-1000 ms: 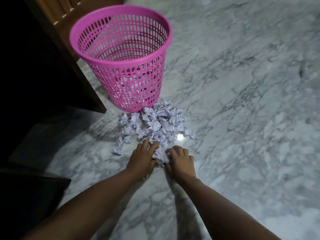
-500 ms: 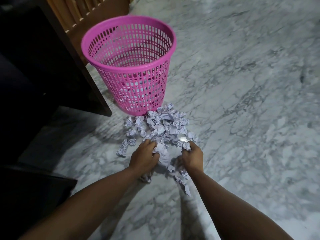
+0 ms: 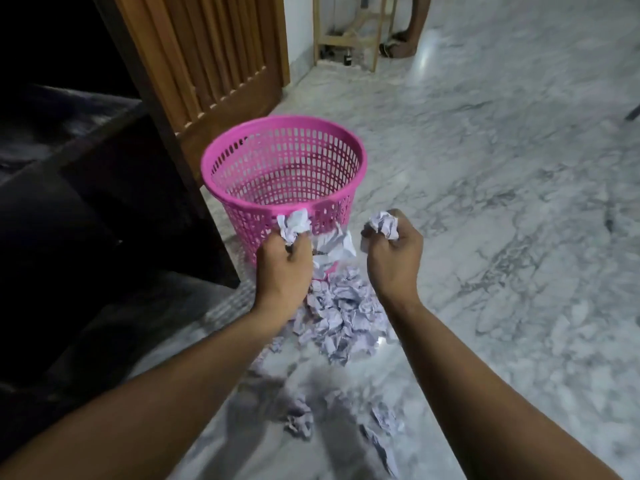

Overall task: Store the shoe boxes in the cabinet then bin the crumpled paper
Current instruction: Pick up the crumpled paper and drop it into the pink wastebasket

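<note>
Your left hand [image 3: 282, 263] is clenched on a wad of crumpled paper [image 3: 293, 225], and your right hand [image 3: 393, 252] is clenched on a second wad [image 3: 383, 224]; the two fists are raised side by side but apart. Both sit just short of the pink bin [image 3: 284, 174], which stands at 12 o'clock from them. Judged from this position, you hold the loads high so they can clear the rim before release. The remaining paper pile [image 3: 341, 311] lies on the marble floor [image 3: 502, 237] against the bin's base, below and between your wrists, with stray pieces [image 3: 299, 422] toward 6 o'clock. The bin's base is hidden behind your hands. Its contents are hard to make out through the mesh. The dark furniture [image 3: 69, 202] at 9 o'clock is unreadable, and no shoe boxes are visible.
</note>
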`<action>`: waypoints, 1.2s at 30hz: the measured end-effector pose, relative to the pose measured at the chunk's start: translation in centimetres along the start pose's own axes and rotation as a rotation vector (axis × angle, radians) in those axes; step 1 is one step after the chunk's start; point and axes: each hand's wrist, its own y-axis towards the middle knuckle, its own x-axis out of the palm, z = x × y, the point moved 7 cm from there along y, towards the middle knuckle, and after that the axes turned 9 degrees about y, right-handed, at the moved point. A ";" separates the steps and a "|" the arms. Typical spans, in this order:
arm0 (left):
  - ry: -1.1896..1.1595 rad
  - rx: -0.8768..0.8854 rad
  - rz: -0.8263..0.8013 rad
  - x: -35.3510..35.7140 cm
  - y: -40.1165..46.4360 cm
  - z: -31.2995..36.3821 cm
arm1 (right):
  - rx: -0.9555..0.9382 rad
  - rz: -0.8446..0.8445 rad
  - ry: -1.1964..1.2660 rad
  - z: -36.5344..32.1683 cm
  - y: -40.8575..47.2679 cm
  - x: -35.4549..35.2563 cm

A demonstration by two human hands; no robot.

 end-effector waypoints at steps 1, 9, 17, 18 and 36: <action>-0.038 0.036 0.065 -1.4 1.2 2.2 | -0.065 -0.038 0.022 -2.2 1.3 1.3; 0.138 0.248 0.237 -6.5 13.0 12.7 | -0.109 -0.380 -0.558 -8.9 12.0 11.6; 0.799 0.023 -0.273 -0.3 16.1 6.6 | 0.077 -0.423 -0.460 -6.3 12.4 11.2; 0.743 0.088 -0.193 -0.5 15.6 6.7 | 0.028 -0.360 -0.332 -6.0 12.0 9.7; 1.031 -0.046 -0.669 3.5 -4.8 -26.8 | 0.449 -0.681 -1.151 24.7 -6.2 -5.9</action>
